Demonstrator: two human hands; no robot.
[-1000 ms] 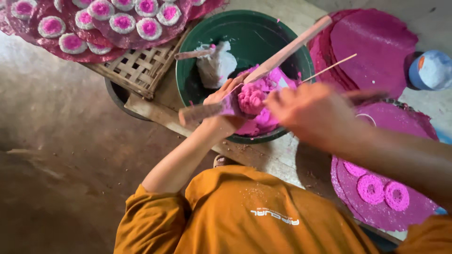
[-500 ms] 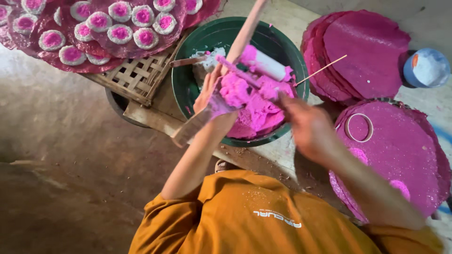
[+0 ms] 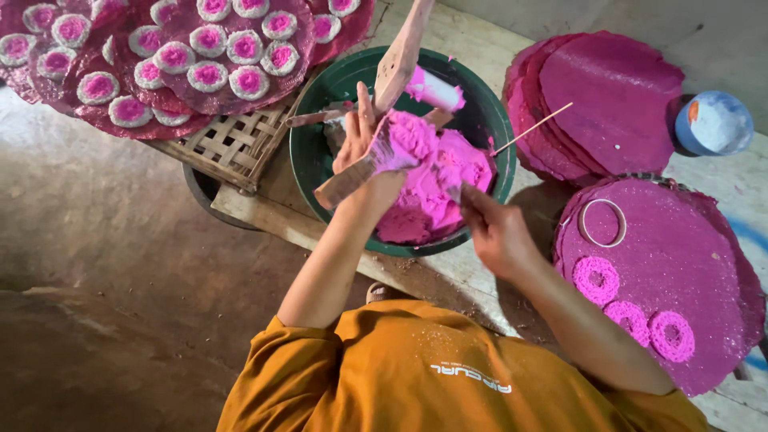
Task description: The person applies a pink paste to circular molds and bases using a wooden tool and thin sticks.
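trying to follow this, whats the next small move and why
Probably carry the dough on the paddle in the left hand over to the ring on the pink mat: it looks empty, while three filled rounds lie beside it.

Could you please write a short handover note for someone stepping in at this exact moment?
Left hand: holds a flat wooden paddle loaded with pink dough, over the green basin.
Right hand: at the dough's near edge, fingers in it; what it grips cannot be told.
Right of the basin: a magenta round sheet carries three pink rings and an empty ring mould. Behind it lies a stack of bare sheets.
Far left: sheets with many finished white-rimmed pink pieces on a woven tray.
Left: most of the near sheet is unfilled.
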